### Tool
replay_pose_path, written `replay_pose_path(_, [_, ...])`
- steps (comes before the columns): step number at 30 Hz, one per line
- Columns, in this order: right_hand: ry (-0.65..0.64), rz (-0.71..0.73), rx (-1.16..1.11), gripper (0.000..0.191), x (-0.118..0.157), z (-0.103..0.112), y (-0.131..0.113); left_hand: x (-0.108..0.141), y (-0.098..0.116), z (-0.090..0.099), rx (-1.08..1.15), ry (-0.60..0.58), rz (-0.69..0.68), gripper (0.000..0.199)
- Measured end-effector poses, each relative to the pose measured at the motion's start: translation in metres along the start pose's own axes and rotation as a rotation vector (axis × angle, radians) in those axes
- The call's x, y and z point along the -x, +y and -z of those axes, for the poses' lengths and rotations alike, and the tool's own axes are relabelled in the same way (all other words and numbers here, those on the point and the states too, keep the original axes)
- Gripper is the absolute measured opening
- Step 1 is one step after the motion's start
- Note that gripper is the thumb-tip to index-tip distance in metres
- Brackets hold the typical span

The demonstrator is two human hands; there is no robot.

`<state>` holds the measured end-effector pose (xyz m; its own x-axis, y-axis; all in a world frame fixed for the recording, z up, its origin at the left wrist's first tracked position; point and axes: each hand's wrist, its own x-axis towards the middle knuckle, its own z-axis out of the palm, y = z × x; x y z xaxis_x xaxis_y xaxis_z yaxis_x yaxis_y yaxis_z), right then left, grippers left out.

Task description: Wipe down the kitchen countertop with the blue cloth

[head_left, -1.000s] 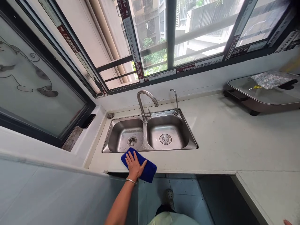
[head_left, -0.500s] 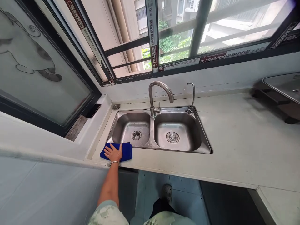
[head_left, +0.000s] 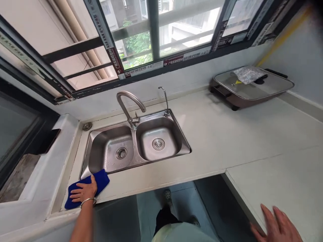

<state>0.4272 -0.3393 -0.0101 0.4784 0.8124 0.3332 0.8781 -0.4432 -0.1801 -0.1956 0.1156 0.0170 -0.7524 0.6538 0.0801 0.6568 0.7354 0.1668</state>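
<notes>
pale counter (head_left: 209, 134): left hand (head_left: 85, 192) spread flat on blue cloth (head_left: 101, 179); right hand (head_left: 281, 227), fingers apart

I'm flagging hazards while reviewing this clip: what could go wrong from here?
The blue cloth under the left hand lies right at the sink's rim, so it might slip into the left basin, which has droplets. It also lies near the counter's front edge and could slide off.
</notes>
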Motion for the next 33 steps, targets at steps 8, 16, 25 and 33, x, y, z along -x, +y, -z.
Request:
replay_pose_path(8, [0.022, -0.042, -0.044, 0.076, 0.0, 0.001, -0.002, 0.123, 0.032, 0.004, -0.054, 0.168, -0.476, 0.084])
replay_pose_path(16, [0.082, -0.048, -0.04, 0.077, -0.002, -0.003, -0.003, 0.227, 0.1, 0.006, -0.09, 0.006, -0.965, 0.074])
replay_pose_path(25, [0.063, -0.076, 0.026, 0.075, 0.004, -0.024, 0.006, 0.333, 0.188, 0.015, 0.048, -0.201, -1.227, 0.071])
replay_pose_path(33, [0.058, -0.106, -0.012, 0.075, 0.0, -0.024, 0.006, 0.404, 0.211, 0.005, 0.158, -0.205, -1.388, 0.077])
